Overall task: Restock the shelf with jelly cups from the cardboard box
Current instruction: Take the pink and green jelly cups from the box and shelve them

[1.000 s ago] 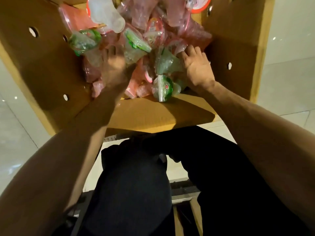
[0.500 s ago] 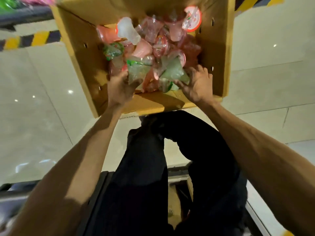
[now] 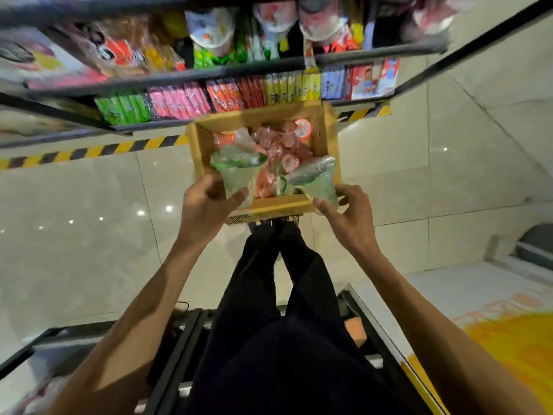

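Head camera is looking down on two pale-green translucent plastic jelly cups: the left hand is pinching one green cup upright by its lower body, and the right hand is gripping the other green cup, which is tilting with its rim toward the middle. Both cups are hanging just above the open brown cardboard box on the floor, itself holding a heap of pink and red jelly cups.

The grips are sitting low on slick tapered walls, so a cup is likely to slip or tip if the fingers are squeezing unevenly; a fall would probably land back in the box or on the glossy tiled floor.

Beyond the box, the dark metal shelf is already looking crowded with colourful snack packets, leaving little visible room. Yellow-and-black hazard tape is running along the shelf's foot, and the person's dark-trousered legs are standing just behind the box.
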